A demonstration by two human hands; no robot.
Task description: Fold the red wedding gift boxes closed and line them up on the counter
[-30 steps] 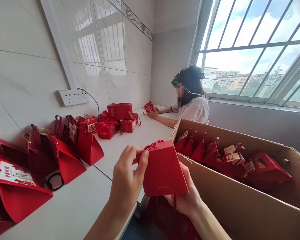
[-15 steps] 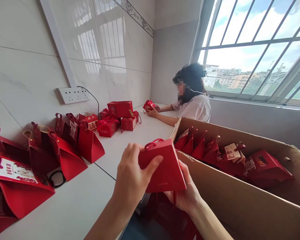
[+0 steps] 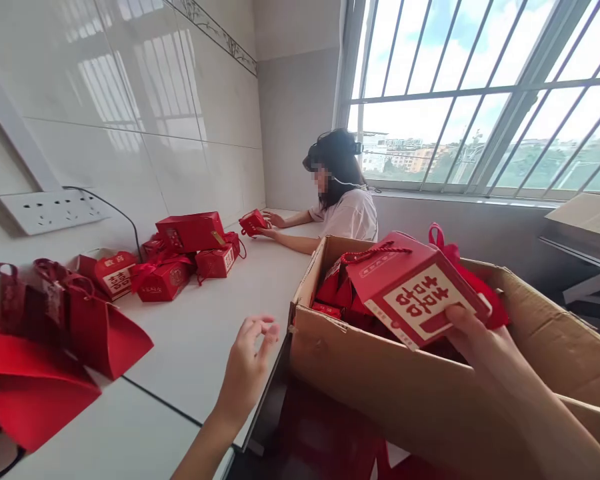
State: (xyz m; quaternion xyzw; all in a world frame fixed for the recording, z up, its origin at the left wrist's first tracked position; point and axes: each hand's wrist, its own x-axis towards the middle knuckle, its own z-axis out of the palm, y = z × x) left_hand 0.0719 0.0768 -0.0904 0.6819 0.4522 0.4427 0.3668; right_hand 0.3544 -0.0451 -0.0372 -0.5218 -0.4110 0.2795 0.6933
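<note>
My right hand (image 3: 473, 337) grips a red gift box (image 3: 380, 277) at its lower corner, thumb on the front. The box is tilted, with a twisted red cord handle and a cream panel of red characters. It is over the opening of a cardboard carton (image 3: 380, 380). Just behind it a red item with a ribbon loop (image 3: 443, 243) shows; whether my hand touches it I cannot tell. My left hand (image 3: 247, 360) is above the white table's edge, fingers loosely curled and apart, holding nothing. More red gift boxes (image 3: 333, 293) are partly hidden inside the carton.
Red gift bags (image 3: 103, 323) stand along the left of the white table (image 3: 190, 353). Several red boxes (image 3: 163, 277) are piled by the wall. Across the table, a co-worker (image 3: 347, 207) handles another red box (image 3: 253, 223). A power strip (image 3: 55, 210) is on the wall.
The red gift box has gone from both hands to my right hand alone and moved right, over the carton. My left hand has let go of it. The view has turned right.
</note>
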